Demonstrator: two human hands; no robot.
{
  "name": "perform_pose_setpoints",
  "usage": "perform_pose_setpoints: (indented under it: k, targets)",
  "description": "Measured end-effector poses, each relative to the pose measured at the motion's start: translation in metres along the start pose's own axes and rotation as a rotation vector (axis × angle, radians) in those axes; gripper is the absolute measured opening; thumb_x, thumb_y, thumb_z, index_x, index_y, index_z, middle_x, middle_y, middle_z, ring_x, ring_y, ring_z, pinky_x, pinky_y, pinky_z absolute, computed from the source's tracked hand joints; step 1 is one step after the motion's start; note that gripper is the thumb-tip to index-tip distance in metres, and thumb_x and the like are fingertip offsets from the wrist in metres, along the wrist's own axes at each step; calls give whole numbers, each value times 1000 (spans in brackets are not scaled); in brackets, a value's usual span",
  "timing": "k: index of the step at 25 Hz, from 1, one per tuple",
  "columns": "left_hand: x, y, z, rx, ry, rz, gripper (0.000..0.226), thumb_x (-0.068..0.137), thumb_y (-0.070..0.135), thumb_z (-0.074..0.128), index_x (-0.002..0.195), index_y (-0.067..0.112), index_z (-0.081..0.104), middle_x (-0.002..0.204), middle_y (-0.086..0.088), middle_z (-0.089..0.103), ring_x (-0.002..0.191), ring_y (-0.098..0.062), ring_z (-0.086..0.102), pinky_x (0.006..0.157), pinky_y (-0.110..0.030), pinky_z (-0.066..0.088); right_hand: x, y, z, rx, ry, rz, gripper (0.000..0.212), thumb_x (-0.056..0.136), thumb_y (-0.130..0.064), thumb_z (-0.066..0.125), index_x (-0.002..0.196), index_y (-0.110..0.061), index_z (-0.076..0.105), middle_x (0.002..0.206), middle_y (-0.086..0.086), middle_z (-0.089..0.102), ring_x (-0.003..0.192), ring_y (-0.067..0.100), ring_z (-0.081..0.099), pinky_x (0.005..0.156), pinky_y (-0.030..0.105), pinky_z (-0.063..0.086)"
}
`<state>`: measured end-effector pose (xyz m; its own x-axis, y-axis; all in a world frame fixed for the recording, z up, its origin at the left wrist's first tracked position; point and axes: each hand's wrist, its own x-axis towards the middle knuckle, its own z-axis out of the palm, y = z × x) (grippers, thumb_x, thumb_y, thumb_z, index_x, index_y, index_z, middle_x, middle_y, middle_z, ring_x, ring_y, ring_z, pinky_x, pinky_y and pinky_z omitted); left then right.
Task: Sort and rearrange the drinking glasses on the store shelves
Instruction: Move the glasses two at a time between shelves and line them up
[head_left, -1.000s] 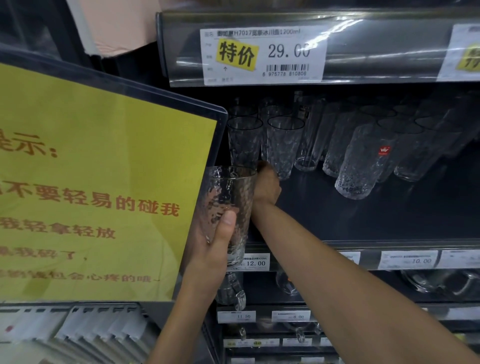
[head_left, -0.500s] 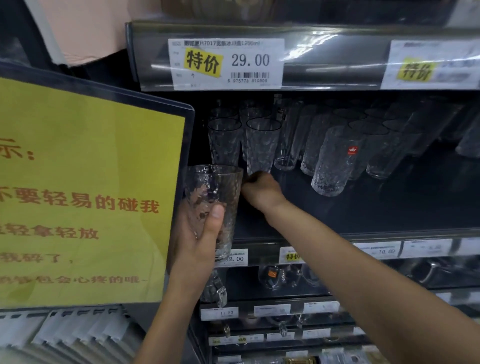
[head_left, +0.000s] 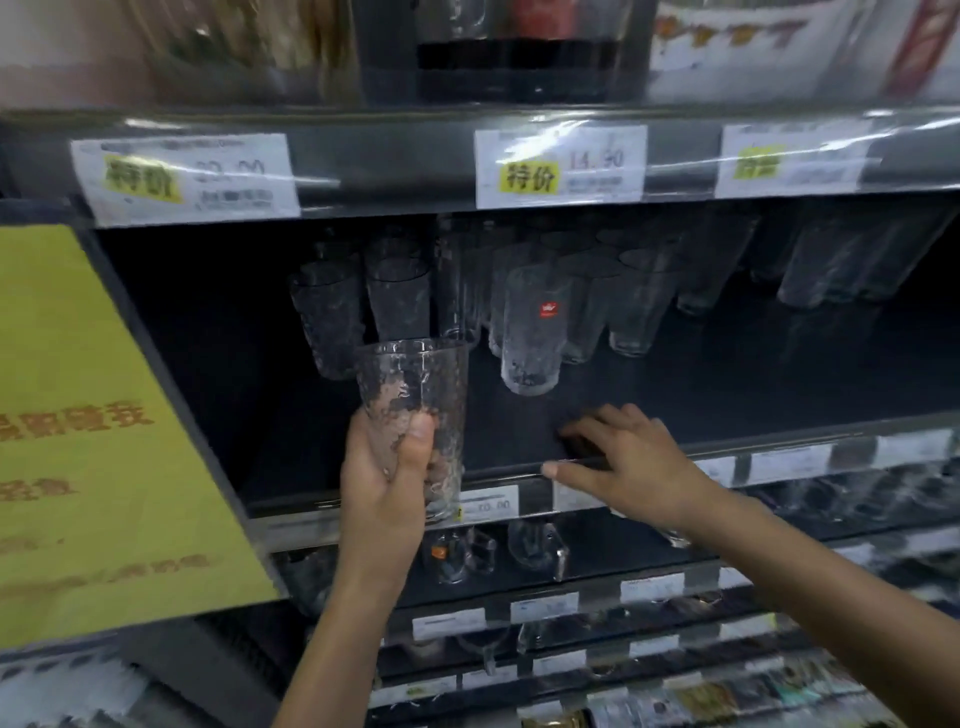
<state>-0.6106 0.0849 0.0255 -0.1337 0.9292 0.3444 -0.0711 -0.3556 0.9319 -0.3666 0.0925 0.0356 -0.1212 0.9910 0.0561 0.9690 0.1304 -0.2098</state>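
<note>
My left hand (head_left: 387, 475) grips a tall textured clear glass (head_left: 415, 400) upright, in front of the dark shelf's (head_left: 727, 395) front edge. My right hand (head_left: 631, 462) hovers over that front edge with fingers spread and holds nothing. Deeper on the shelf stand several clear glasses: two textured ones at the left (head_left: 332, 322), and one with a red sticker (head_left: 535, 332) in the middle. More glasses (head_left: 841, 270) stand at the right, blurred.
A large yellow sign (head_left: 88, 441) in a dark frame juts out at the left, close to my left hand. Price tags (head_left: 561, 166) line the shelf rail above. Lower shelves hold glass mugs (head_left: 535, 545) and small items.
My right hand drew back from the glasses at the rear left to the shelf's front edge, empty. My left hand with the glass shifted toward the shelf's middle. The view swung right.
</note>
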Motion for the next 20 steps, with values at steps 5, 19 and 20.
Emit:
perform_pose_setpoints:
  k: [5, 19, 20]
  targets:
    - [-16, -1, 73, 19, -23, -18, 72, 72, 84, 58, 126, 38, 50, 108, 12, 71, 91, -17, 71, 76, -33, 60, -23, 96, -12, -205, -62, -67, 93, 79, -88, 16, 155, -36, 24, 162, -5, 26, 146, 18, 23, 112, 42, 26]
    - [-10, -19, 242, 160, -9, -144, 73, 58, 70, 80, 114, 49, 39, 114, 17, 61, 99, 13, 60, 81, -10, 46, -30, 260, -40, -240, 59, -173, 102, 74, -91, 3, 155, -34, 30, 163, -7, 28, 150, 12, 24, 117, 33, 24]
    - [-6, -22, 245, 171, 8, -155, 78, 56, 65, 83, 117, 44, 38, 115, 13, 62, 102, 6, 62, 84, -15, 46, -30, 260, -38, -235, 81, -180, 102, 75, -90, 4, 155, -33, 32, 162, -7, 30, 149, 12, 26, 117, 34, 25]
